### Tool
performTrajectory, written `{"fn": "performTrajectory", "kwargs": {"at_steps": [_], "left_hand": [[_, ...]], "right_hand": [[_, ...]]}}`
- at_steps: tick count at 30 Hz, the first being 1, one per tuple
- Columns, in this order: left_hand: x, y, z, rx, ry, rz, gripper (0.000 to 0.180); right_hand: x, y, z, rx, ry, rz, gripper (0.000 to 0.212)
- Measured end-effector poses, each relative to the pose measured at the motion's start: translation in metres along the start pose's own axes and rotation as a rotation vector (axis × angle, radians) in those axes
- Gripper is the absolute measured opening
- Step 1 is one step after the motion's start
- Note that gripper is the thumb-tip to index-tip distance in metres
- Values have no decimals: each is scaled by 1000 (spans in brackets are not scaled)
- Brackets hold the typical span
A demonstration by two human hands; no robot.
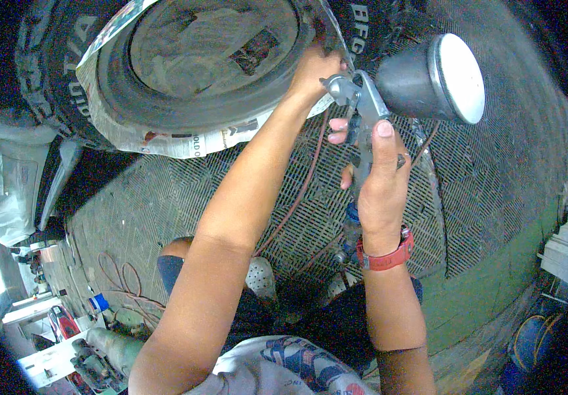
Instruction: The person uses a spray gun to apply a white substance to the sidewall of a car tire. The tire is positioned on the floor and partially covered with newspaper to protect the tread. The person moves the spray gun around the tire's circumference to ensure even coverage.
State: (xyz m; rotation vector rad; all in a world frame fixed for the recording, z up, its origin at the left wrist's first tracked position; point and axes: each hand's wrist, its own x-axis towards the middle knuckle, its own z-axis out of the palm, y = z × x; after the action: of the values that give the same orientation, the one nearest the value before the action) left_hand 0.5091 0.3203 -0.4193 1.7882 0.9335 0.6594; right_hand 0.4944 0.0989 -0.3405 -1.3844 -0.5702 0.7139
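While the right hand (pixel 381 187) has its fingers curled around the handle of a spray gun (pixel 369 102), the left hand (pixel 317 74) is nearer the wheel (pixel 211 49), by the edge of its paper (pixel 165 139) — I can't tell if those fingers pinch it. The gun's long handle runs back along the right palm; its nose points left — toward the wheel.

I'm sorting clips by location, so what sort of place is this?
Probably a vehicle workshop where painting is done: there's a tire partly covered by newspaper, and a spray gun in the right hand.
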Motion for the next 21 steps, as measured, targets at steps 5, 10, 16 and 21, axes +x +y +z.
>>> {"fn": "performTrajectory", "kwargs": {"at_steps": [5, 10, 16, 21], "left_hand": [[4, -20, -7, 96, 110, 81, 46], [22, -121, -13, 361, -131, 63, 62], [-8, -113, -10, 705, -226, -216, 72], [-36, -164, -62, 960, -303, -405, 58]], "right_hand": [[-1, -2, 3, 18, -11, 4, 64], [-5, -7, 10, 27, -40, 5, 65], [-6, -1, 9, 13, -8, 3, 64], [-12, 7, 13, -24, -117, 23, 60]]}}
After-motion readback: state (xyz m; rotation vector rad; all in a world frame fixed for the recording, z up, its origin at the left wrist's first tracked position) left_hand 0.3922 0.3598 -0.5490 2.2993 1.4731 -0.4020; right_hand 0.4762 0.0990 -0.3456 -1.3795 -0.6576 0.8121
